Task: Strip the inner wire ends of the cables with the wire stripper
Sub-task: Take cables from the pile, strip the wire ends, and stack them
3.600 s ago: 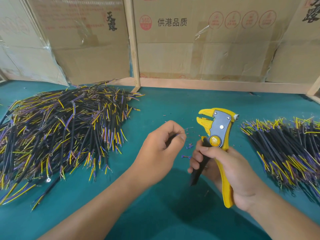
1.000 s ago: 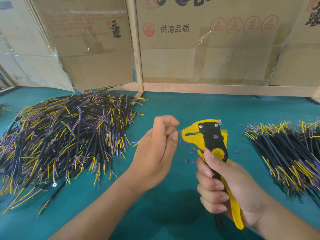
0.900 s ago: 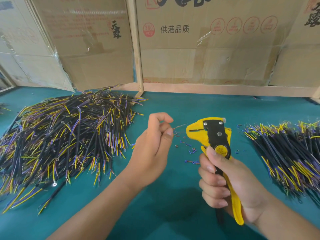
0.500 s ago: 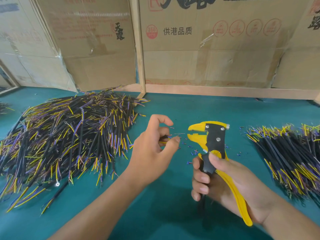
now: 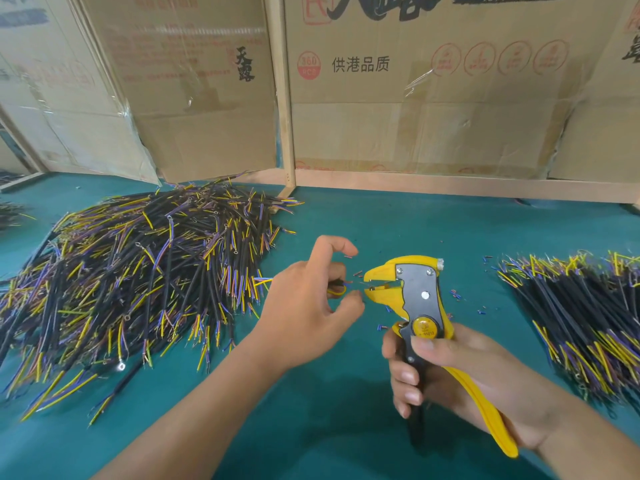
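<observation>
Your left hand (image 5: 304, 306) pinches 1 cable (image 5: 336, 290) between thumb and fingers, its thin inner wire ends pointing at the mouth of the wire stripper (image 5: 414, 299), just beside it but not yet in. Your right hand (image 5: 460, 379) is clenched round the stripper's handles, jaws slightly parted. The wire looks light and floppy, so pinch close to the tip or it will likely bend away from the jaws. The stripper is rigid; squeeze low on the handles. Unstripped cables lie in the left pile (image 5: 138, 278), others in the right pile (image 5: 581, 317), on the teal surface (image 5: 332, 427).
</observation>
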Available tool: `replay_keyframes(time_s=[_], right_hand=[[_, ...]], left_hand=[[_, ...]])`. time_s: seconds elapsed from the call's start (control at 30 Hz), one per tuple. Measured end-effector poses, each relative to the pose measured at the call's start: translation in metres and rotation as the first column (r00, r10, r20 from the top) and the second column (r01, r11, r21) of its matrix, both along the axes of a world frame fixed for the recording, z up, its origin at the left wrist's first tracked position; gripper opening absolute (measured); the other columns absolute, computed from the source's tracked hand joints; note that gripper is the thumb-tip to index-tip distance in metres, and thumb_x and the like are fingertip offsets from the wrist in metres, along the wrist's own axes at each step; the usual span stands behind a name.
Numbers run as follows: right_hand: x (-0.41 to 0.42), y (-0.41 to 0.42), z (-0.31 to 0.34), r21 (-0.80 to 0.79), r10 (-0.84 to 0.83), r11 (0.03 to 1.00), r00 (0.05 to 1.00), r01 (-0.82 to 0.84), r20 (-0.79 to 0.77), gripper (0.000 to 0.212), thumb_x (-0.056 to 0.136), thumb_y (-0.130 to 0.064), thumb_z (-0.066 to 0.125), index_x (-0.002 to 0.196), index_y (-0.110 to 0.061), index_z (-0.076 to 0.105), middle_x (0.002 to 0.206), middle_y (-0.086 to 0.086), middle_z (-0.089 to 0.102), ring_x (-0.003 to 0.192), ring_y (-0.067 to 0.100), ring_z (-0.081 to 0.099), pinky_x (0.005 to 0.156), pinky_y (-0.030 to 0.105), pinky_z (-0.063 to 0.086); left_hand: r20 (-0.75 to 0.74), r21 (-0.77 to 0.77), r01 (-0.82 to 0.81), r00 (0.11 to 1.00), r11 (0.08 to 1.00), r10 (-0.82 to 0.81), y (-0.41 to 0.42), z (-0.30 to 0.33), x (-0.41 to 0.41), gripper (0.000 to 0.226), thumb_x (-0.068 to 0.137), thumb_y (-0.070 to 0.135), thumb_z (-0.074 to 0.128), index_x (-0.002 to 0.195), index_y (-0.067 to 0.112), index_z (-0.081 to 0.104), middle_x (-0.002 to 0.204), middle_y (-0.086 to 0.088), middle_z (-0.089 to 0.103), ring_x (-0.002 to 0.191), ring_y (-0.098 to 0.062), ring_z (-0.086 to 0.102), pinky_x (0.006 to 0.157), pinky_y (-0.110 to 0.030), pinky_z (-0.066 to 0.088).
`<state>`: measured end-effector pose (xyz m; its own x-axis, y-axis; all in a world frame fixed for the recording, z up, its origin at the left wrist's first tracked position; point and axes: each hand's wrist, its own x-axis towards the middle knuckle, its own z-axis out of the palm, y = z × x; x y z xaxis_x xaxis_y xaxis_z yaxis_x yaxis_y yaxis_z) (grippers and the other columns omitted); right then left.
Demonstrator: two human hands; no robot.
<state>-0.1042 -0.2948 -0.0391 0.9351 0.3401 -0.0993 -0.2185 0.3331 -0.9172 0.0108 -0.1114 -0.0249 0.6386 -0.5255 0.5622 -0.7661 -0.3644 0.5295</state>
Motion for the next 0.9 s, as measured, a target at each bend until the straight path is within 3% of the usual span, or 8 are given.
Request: replay_keyframes(time_s=[0.2,0.37,0.53,0.7,0.9], right_hand=[[-0.0009,0.0013,0.001,-0.002,-0.014,1.0,1.0,0.014,0.008,0.043,0.077,-0.038,0.085,0.1,-0.005,0.07,0.077,0.012,0.05,0.068,0.029,0.049,0.072,0.044,0.049],[-0.0007,0.0024,0.0004,-0.005,-0.022,1.0,1.0,0.022,0.003,0.043,0.077,-0.038,0.085,0.1,-0.005,0.071,0.076,0.012,0.05,0.067,0.028,0.049,0.071,0.044,0.049],[-0.0004,0.0038,-0.0004,-0.011,-0.052,0.999,0.998,0.052,-0.017,0.042,0.077,-0.041,0.084,0.095,-0.005,0.071,0.072,0.013,0.05,0.063,0.028,0.049,0.068,0.043,0.049],[-0.0001,0.0049,-0.0015,-0.094,-0.097,0.991,0.995,0.095,-0.018,0.045,0.08,-0.045,0.079,0.089,-0.003,0.068,0.065,0.012,0.044,0.054,0.025,0.044,0.058,0.041,0.047],[-0.0008,0.0027,-0.0019,-0.159,-0.09,0.983,0.996,0.086,-0.013,0.045,0.082,-0.048,0.077,0.086,-0.004,0.067,0.063,0.011,0.042,0.051,0.024,0.042,0.055,0.038,0.046]], left_hand=[[0.009,0.025,0.041,0.999,0.999,-0.042,-0.0014,0.0012,-0.0013,0.045,0.079,0.041,0.046,0.119,0.022,0.042,0.061,0.014,0.048,0.065,-0.001,0.048,0.071,-0.038,0.049],[-0.01,0.028,0.049,0.999,0.998,-0.049,-0.0026,-0.0011,-0.0018,0.04,0.082,0.03,0.054,0.119,0.022,0.042,0.065,0.008,0.052,0.065,-0.002,0.048,0.072,-0.042,0.05],[0.007,0.034,0.056,0.998,0.998,-0.056,-0.0032,-0.0005,-0.0019,0.041,0.082,0.038,0.052,0.119,0.021,0.043,0.064,0.018,0.05,0.066,0.004,0.049,0.072,-0.033,0.048],[0.041,0.052,0.073,0.996,0.996,-0.075,-0.0026,-0.0004,-0.0022,0.044,0.082,0.04,0.049,0.12,0.02,0.044,0.067,0.015,0.051,0.069,0.004,0.049,0.072,-0.028,0.045],[0.059,0.094,0.089,0.994,0.992,-0.095,-0.0011,-0.0006,-0.0025,0.045,0.079,0.031,0.053,0.121,0.017,0.043,0.07,0.01,0.053,0.072,-0.004,0.049,0.078,-0.034,0.05]])
